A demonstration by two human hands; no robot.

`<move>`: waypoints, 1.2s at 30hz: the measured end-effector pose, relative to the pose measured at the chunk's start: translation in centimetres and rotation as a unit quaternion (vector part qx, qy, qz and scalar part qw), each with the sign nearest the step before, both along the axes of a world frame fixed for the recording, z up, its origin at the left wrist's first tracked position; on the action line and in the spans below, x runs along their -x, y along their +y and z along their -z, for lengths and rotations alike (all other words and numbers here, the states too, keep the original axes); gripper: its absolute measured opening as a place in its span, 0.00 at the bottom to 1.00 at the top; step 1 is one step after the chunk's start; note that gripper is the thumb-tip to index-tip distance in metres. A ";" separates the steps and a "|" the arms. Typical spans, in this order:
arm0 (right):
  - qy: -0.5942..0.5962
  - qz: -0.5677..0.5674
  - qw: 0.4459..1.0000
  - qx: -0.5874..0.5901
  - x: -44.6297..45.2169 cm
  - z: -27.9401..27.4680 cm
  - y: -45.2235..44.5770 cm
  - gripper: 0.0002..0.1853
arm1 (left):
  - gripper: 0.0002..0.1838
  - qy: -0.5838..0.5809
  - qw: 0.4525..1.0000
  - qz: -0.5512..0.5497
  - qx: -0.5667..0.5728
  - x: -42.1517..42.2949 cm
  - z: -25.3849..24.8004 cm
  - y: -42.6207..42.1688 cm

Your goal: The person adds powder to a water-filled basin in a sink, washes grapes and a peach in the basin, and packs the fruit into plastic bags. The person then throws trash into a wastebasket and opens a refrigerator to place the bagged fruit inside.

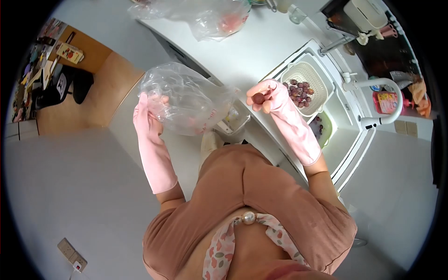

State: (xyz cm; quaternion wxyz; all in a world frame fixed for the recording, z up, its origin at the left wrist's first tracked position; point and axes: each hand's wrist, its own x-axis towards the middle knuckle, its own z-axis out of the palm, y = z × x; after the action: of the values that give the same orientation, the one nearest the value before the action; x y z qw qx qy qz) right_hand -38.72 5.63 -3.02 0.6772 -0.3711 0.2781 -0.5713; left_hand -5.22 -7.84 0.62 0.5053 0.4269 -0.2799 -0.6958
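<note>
Both of my hands wear long pink rubber gloves. My left hand (148,112) grips a clear plastic bag (186,100), which hangs in front of the counter; some fingertips show through the film. A dark red grape (258,98) is held in the closed fingers of my right hand (268,95), over the counter edge beside the sink. Just right of that hand, a cream colander (315,77) in the sink holds several dark grapes (301,93). Below it, a green basin (326,130) with a few more grapes is partly hidden by my right forearm.
A white faucet (396,100) arches over the sink (347,126). On the counter (210,56) lie another clear bag (210,18) and a glass (297,15). A bin (233,122) stands below the held bag. Pink soap bottle (387,101) stands behind the faucet.
</note>
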 end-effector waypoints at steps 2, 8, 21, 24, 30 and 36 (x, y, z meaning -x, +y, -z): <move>0.049 0.018 0.998 -0.039 -0.5 1.1 -0.6 0.26 | 0.16 -0.029 0.999 -0.029 -0.011 -1.0 -0.2 0.2; 0.445 0.060 0.882 -0.144 -1.9 2.7 -2.7 0.30 | 0.18 -0.092 0.994 -0.042 -0.034 -2.8 -0.9 0.0; 0.597 0.124 0.711 0.351 -2.5 -5.1 -5.9 0.26 | 0.25 -0.034 0.996 0.086 -0.014 2.5 -0.9 -4.6; 0.473 0.129 0.795 0.357 0.7 -4.9 -6.1 0.25 | 0.29 -0.084 0.983 0.164 0.017 4.3 -2.0 -5.9; 0.227 0.312 0.922 0.045 5.5 -7.4 0.0 0.08 | 0.42 -0.254 0.921 0.290 0.052 6.6 -4.2 -6.6; 0.075 0.469 0.849 -0.232 7.9 -6.0 2.3 0.13 | 0.46 -0.229 0.918 0.311 0.090 9.9 -3.0 -5.5</move>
State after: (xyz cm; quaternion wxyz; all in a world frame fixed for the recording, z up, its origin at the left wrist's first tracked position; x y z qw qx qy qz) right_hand -46.59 7.97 2.98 0.3726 -0.0707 0.5930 -0.7103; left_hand -15.11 -13.36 3.59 0.2215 0.4187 -0.5682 -0.6729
